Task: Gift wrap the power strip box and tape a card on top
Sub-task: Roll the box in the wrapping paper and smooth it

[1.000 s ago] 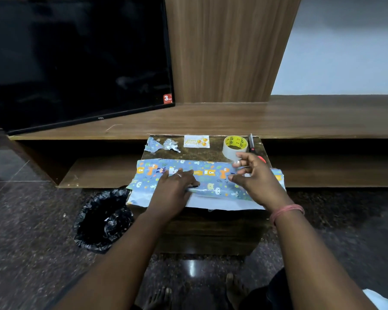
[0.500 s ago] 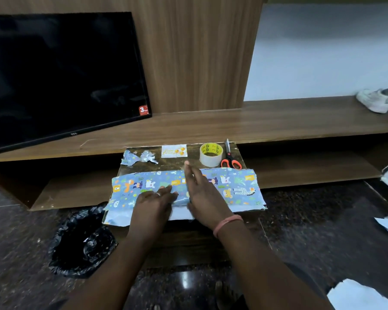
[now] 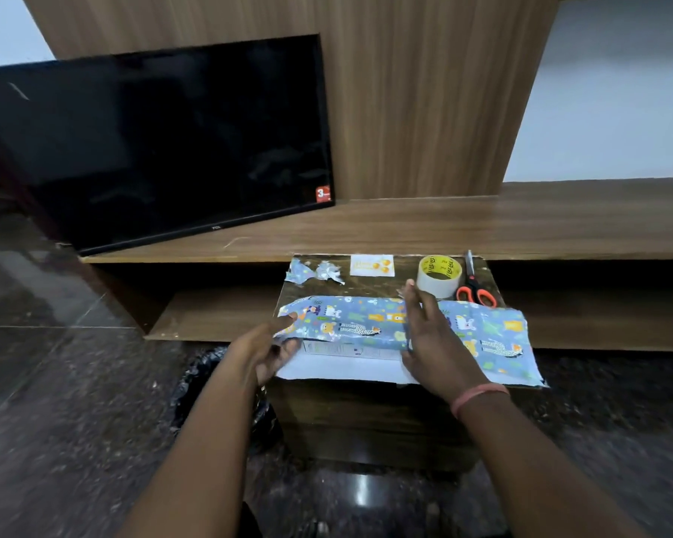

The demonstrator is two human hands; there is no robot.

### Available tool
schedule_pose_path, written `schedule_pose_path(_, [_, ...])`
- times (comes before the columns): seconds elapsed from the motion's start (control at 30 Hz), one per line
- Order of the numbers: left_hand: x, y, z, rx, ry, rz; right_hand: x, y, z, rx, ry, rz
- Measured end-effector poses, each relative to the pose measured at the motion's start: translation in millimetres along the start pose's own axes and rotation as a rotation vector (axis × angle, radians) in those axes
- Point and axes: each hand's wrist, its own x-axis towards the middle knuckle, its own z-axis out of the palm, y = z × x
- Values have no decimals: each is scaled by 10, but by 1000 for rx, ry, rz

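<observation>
Your left hand (image 3: 267,349) pinches the paper (image 3: 478,335) at the stool's (image 3: 370,421) near-left corner. Your right hand (image 3: 430,339) presses flat, fingers straight, mid-box (image 3: 350,349). Box sits along the near edge, its front face uncovered: wrap half done, untaped. Card (image 3: 372,264), tape (image 3: 440,275), scissors (image 3: 474,287) wait along the far edge.
</observation>
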Motion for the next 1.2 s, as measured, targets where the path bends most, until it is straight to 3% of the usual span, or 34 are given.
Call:
schedule_pose_path(0.17, [26, -75, 97, -236, 10, -47, 5, 7, 4, -8, -30, 19])
schedule_pose_path(0.43, [58, -366, 403, -334, 104, 39, -28, 5, -23, -8, -23, 16])
schedule_pose_path(0.67, [850, -582, 244, -341, 240, 96, -27, 15, -41, -48, -18, 40])
schedule_pose_path(0.93, [763, -584, 243, -359, 329, 144, -35, 98, -179, -70, -99, 151])
schedule_pose_path(1.2, [932, -688, 143, -302, 303, 126, -57, 35, -234, -58, -149, 340])
